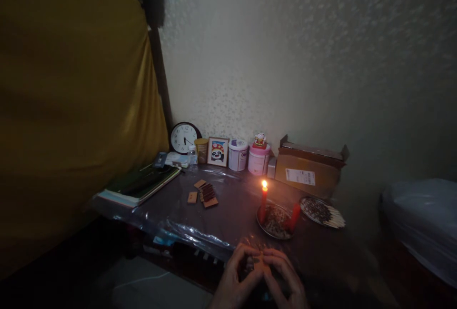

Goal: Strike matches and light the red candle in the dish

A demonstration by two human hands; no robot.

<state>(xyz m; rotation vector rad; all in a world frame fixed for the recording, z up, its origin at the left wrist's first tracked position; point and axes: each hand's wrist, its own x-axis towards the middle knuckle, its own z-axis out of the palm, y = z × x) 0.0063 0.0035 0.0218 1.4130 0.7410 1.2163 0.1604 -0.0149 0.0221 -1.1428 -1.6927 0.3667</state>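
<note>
My left hand (236, 273) and my right hand (285, 275) meet at the table's near edge. Between their fingertips they pinch a small tan matchbox (262, 264), partly hidden by the fingers. Just beyond them is a round metal dish (274, 237) strewn with small dark and pale bits. A lit red candle (263, 202) stands upright on its left side. On the right side, a shorter red candle (294, 216) leans slightly and shows no flame. Further right, a plate holds many matches (333, 216), their pale sticks pointing right.
Several matchboxes (207, 192) lie loosely piled on the plastic-covered table (235, 204). Along the wall stand a clock (184, 137), a framed panda picture (217, 152), two tubs (238, 155) and a cardboard box (309, 168). Books (143, 185) lie at left, beside a yellow curtain (78, 85).
</note>
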